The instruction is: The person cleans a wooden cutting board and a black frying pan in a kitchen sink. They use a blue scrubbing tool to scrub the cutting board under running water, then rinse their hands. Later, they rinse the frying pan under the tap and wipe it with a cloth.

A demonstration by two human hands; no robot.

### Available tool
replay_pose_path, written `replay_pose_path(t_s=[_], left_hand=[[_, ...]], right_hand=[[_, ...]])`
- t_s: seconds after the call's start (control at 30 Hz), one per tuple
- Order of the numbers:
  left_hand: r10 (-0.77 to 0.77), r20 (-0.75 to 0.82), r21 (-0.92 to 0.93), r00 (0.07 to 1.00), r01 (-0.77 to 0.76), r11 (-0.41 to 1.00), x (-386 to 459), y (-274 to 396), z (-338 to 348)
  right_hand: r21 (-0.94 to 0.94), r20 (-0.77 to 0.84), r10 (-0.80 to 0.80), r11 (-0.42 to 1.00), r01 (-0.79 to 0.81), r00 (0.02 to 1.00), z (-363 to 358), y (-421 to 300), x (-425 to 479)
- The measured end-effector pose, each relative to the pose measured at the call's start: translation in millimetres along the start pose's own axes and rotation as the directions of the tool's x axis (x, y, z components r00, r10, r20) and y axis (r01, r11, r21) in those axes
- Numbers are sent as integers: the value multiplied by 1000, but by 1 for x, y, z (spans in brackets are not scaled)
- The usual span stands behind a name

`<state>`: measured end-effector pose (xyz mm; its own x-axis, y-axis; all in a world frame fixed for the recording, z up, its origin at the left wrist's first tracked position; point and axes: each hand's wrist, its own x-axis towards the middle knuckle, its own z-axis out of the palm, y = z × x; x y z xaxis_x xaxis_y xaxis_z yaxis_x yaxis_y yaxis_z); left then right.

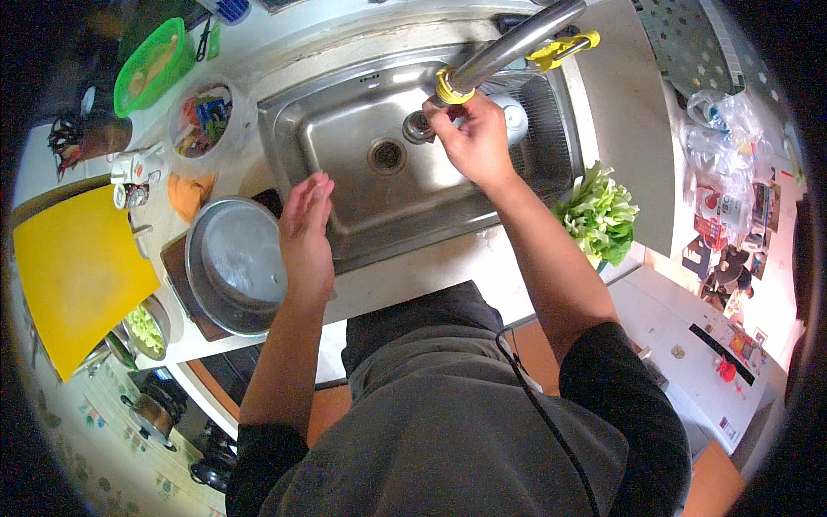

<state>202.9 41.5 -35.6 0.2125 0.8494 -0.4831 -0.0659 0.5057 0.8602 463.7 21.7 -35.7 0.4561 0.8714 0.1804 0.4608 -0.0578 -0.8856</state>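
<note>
My right hand [475,139] is raised over the stainless steel sink [349,200], its fingers at the lower end of the metal faucet [510,48], just below a yellow band [455,90]. Whether the fingers close on the spout is hard to tell. Near the sink's left front edge my left hand [309,236] is lifted with nothing in it. Beside it, on the counter, stands a round metal basin [240,255], seemingly with water in it. A drain [387,156] shows in the sink floor. Behind my right hand lies a pale rounded dish [510,119] by a wire rack [549,129].
Leafy greens [601,216] stand right of the sink. To the left are a plastic-lined container [203,119], a green basket [152,68], an orange cloth [188,195], a yellow sheet [84,274] and a bowl of cut greens [147,331]. Plastic bags [723,148] are at the far right.
</note>
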Motion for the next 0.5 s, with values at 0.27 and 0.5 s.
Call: replay_pose_path(t_s=[0.27,0.5], left_hand=[[-16,-24,-37,1000,15,999,4,-2,-12],[61,96,187,993,-79,979,-17,-5,-29]], right_hand=[[40,-5,65,997,-65,998,1,5,-1],[78,28,234,969,-235,972,15,39,-30]])
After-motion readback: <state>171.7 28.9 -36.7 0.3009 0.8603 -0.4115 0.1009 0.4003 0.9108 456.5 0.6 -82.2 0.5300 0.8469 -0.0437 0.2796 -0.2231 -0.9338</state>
